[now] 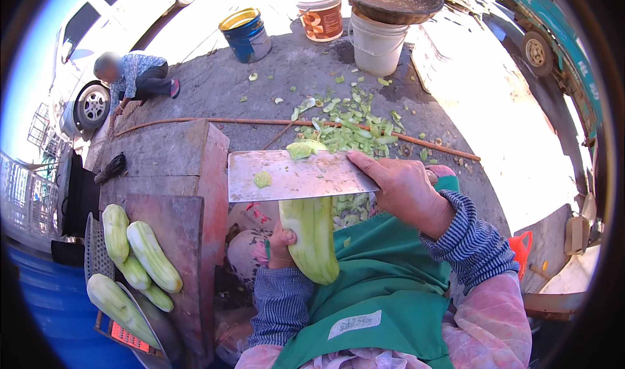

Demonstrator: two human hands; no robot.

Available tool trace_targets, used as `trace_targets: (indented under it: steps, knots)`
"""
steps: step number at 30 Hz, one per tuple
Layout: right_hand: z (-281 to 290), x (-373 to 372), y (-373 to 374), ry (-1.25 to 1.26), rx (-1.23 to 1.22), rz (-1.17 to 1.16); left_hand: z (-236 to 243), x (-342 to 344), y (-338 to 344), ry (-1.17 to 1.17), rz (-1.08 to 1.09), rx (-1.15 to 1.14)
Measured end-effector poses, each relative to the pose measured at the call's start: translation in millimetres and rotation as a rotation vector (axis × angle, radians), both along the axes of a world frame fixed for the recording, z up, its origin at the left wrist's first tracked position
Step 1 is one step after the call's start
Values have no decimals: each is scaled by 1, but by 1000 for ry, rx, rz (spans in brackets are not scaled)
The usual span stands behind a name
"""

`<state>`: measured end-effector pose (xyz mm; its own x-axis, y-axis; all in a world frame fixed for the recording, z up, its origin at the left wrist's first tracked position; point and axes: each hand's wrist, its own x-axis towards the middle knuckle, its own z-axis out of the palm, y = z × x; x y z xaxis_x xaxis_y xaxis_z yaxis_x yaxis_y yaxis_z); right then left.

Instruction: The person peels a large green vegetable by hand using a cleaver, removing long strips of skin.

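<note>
My right hand (403,190) grips a wide steel cleaver (306,177), held level with green scraps on its blade. The blade lies across a pale green, ridged gourd (306,242), hiding part of it. My left hand (282,242) is wrapped round the gourd's left side, beneath the blade. A green apron (377,284) covers my lap. At my left, several peeled gourds (153,255) lie on and beside a worn wooden board (189,219), near a perforated metal tray (94,252) and another blade-like metal sheet (156,323).
Green peelings (355,131) litter the concrete near a long rusty rod (443,149). A blue bucket (250,43), two white buckets (381,53), one under a round basin (390,1), stand ahead. Another person (143,76) crouches beside a white van (91,37); a teal vehicle (573,76) is at right.
</note>
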<state>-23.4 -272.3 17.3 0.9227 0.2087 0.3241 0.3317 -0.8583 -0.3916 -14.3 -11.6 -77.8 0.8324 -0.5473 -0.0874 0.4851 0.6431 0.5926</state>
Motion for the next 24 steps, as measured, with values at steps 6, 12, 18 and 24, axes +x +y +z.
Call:
trace_targets:
  steps: [6,12,18,24]
  knots:
    - [-41,5,-18,599,795,-312,-3,-1,4,33,-91,-220]
    - [-93,-20,50,686,1141,-174,-4,6,-16,120,164,-131]
    - [-125,-24,84,388,1103,-136,-17,1,-24,85,279,24]
    - [-131,-23,71,640,1263,-234,-15,15,-29,-143,300,394]
